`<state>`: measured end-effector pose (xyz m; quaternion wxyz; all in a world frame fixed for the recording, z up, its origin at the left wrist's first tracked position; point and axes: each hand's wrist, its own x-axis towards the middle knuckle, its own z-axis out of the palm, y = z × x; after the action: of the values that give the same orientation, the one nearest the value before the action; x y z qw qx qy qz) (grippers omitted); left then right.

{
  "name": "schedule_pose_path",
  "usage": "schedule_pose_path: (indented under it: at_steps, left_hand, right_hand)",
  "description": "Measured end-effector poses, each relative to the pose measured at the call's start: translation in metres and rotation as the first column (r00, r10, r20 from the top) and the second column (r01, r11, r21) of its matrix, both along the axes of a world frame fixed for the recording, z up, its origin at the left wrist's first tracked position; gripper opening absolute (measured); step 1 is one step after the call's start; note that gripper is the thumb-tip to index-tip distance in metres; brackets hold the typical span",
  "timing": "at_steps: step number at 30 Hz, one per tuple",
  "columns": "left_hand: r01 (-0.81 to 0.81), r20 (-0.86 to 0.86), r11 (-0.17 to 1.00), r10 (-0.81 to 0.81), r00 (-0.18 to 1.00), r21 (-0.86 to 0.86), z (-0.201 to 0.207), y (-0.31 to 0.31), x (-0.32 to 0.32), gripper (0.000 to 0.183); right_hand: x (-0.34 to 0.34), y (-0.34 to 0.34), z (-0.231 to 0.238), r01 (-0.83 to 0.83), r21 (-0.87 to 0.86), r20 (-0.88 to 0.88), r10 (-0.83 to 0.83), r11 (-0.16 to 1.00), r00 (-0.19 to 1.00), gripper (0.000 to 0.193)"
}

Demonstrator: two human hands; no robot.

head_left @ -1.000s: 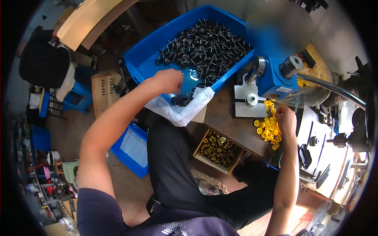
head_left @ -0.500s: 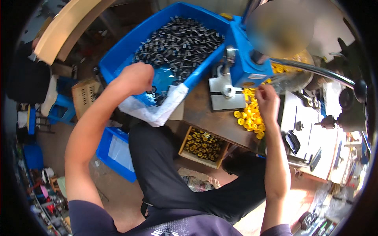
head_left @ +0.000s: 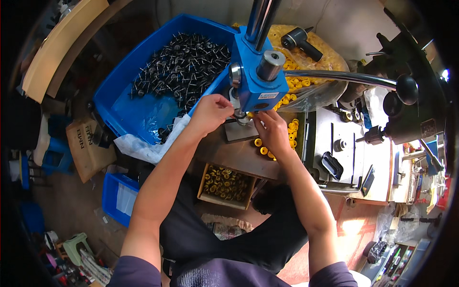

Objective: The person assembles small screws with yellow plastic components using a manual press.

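Observation:
Both hands meet at the blue arbor press, just under its ram. My left hand is closed in a pinch at the left of the ram; what its fingertips hold is too small to make out. From the right, my right hand reaches in with fingers closed, and their tips are partly hidden beside the press head. Below them lies the grey metal base plate of the press. Loose yellow plastic wheels lie beside my right hand. Black pieces with metal pins fill much of a blue bin at the left.
The press's long lever juts right, ending in a black knob. Behind it sits a plastic bag of yellow wheels with a black tool on top. An open drawer holds yellow-and-black pieces. A drill press stands right.
My left hand has moved right, out of the blue bin, to the press. My right hand has left the yellow wheels and come left to the press. The view has shifted.

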<state>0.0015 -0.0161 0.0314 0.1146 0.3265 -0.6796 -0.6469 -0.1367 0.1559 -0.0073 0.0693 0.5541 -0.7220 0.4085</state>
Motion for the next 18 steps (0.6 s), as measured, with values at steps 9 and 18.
schedule_pose_path:
  at_steps: [9, 18]
  left_hand:
    - [-0.137, -0.15, 0.983, 0.155, 0.976, 0.125, -0.014, 0.011, -0.011, 0.016]
    - [-0.133, -0.188, 0.975, 0.166, 0.968, 0.177, -0.025, 0.019, -0.019, 0.015]
  right_hand:
    - [0.006, -0.005, -0.003, 0.013, -0.018, 0.271, -0.008, 1.0, 0.962, 0.018]
    - [-0.004, 0.0, -0.002, 0.108, 0.045, 0.262, -0.116, 0.993, 0.958, 0.011]
